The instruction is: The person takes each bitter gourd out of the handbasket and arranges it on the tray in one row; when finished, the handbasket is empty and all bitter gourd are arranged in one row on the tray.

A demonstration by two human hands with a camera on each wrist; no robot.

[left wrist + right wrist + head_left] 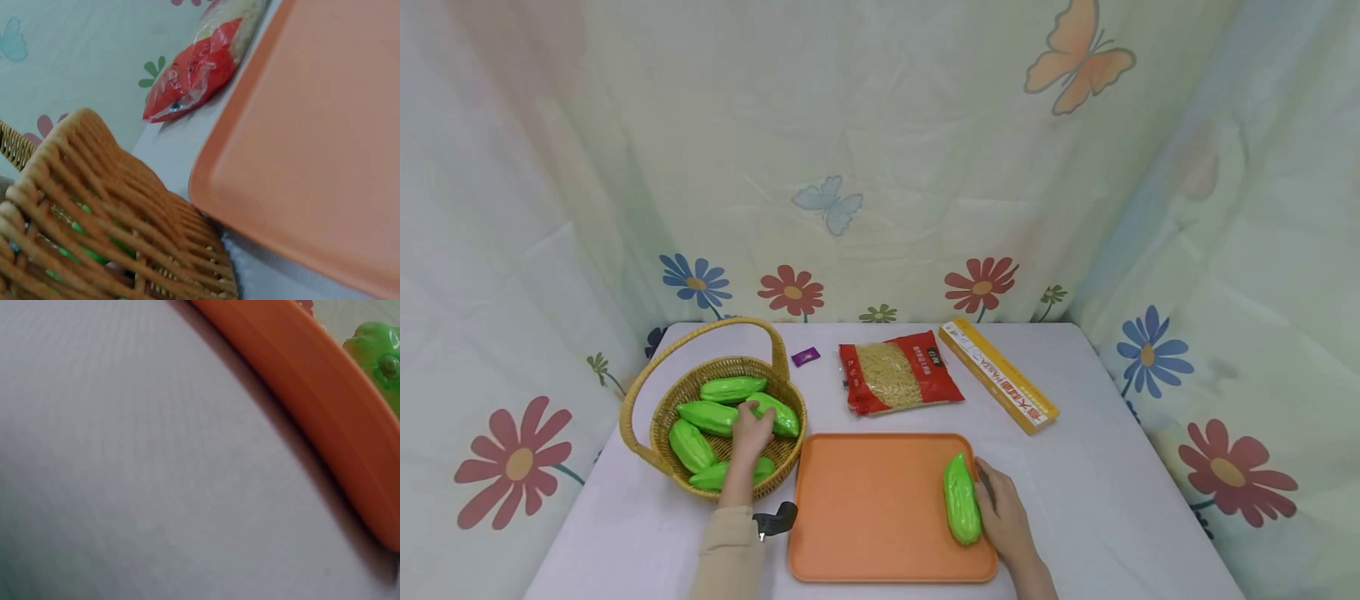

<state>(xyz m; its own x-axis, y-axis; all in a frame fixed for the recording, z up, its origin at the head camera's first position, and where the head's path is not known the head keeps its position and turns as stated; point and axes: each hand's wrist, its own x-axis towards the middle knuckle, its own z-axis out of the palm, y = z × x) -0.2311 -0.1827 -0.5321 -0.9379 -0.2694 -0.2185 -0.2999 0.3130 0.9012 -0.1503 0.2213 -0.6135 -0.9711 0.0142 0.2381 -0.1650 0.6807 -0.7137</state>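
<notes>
Several glossy green bitter melons lie in a wicker basket. My left hand reaches down into the basket, its thumb and fingers around the near end of the melon on the right. In the left wrist view the basket wall hides that hand. One more bitter melon lies lengthwise on the right side of an orange tray. My right hand rests at the tray's right rim, fingers extended along it, close beside this melon. Only the tray's outer wall and the melon's stem end show in the right wrist view.
Behind the tray lies a red bag of pasta. A long yellow and white pasta box is angled to its right. A small purple packet sits by the basket's tall handle. Flowered curtains surround the table.
</notes>
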